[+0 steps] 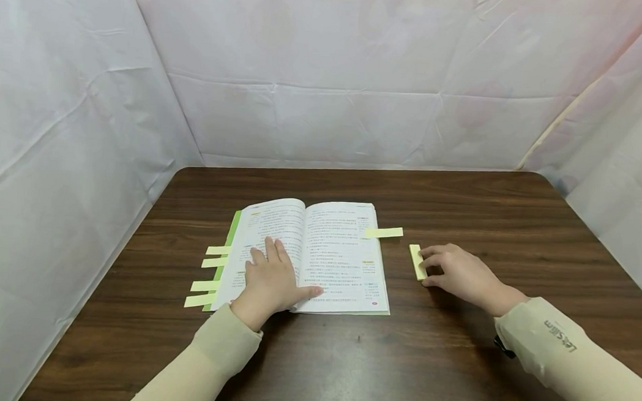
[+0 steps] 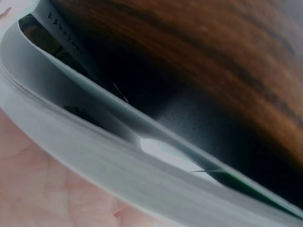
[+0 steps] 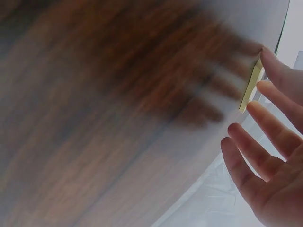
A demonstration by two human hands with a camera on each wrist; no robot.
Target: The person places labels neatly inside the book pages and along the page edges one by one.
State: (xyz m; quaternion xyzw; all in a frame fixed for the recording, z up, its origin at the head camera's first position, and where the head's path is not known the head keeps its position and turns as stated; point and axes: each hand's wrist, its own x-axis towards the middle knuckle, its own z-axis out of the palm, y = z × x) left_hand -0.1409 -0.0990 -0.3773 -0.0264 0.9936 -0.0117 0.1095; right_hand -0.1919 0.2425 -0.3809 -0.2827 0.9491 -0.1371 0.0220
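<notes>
An open book (image 1: 339, 257) lies on the table, its pages printed with dense text. My left hand (image 1: 273, 278) presses flat on the left page, fingers spread, with the thumb reaching across the gutter to the right page. In the left wrist view the book's page edges (image 2: 94, 146) curve up beside the palm. A pale yellow pad of sticky notes (image 1: 416, 263) lies right of the book. My right hand (image 1: 462, 275) is at the pad's right side, the thumb by its near end and the fingertips along its edge. The right wrist view shows those fingers (image 3: 270, 125) spread beside the pad.
Several yellow sticky tabs (image 1: 205, 286) stick out from the book's left edge, over a green cover (image 1: 234, 227). One more tab (image 1: 384, 232) juts from the right page. White sheeting (image 1: 327, 103) hangs behind and beside the dark wooden table (image 1: 310, 371).
</notes>
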